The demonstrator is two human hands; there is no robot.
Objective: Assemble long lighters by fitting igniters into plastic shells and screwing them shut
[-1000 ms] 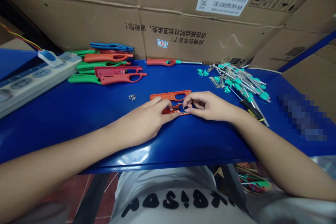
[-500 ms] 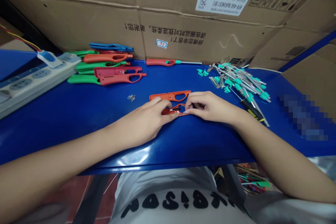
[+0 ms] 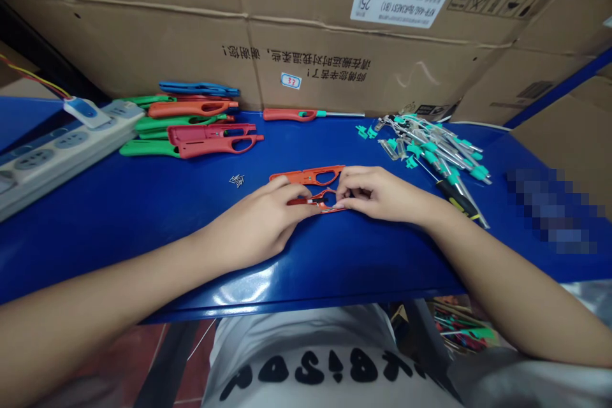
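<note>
An orange lighter shell half (image 3: 328, 209) lies on the blue table between my two hands, its inner side up. A black and white part (image 3: 316, 201) sits inside it. My left hand (image 3: 268, 213) is closed on the left part of this shell, thumb and forefinger at the inner part. At the right end, my right hand (image 3: 370, 194) pinches the shell near the handle loop; whether a thin wire is also between those fingertips, I cannot tell. Just behind lies a second orange shell half (image 3: 306, 176), apart from the left fingers and close to the right knuckles.
Small screws (image 3: 236, 180) lie left of the hands. Coloured lighter shells (image 3: 210, 146) are piled at the back left beside a power strip (image 3: 62, 140). A red lighter (image 3: 289, 115) rests by the cardboard (image 3: 191, 38). Metal lighter tubes (image 3: 444, 146) and a screwdriver (image 3: 456, 197) lie right.
The view has shifted slightly. My left fingers have moved a little over the shell, and a thin silvery line now shows along its lower right edge. My right hand keeps its pinch.
</note>
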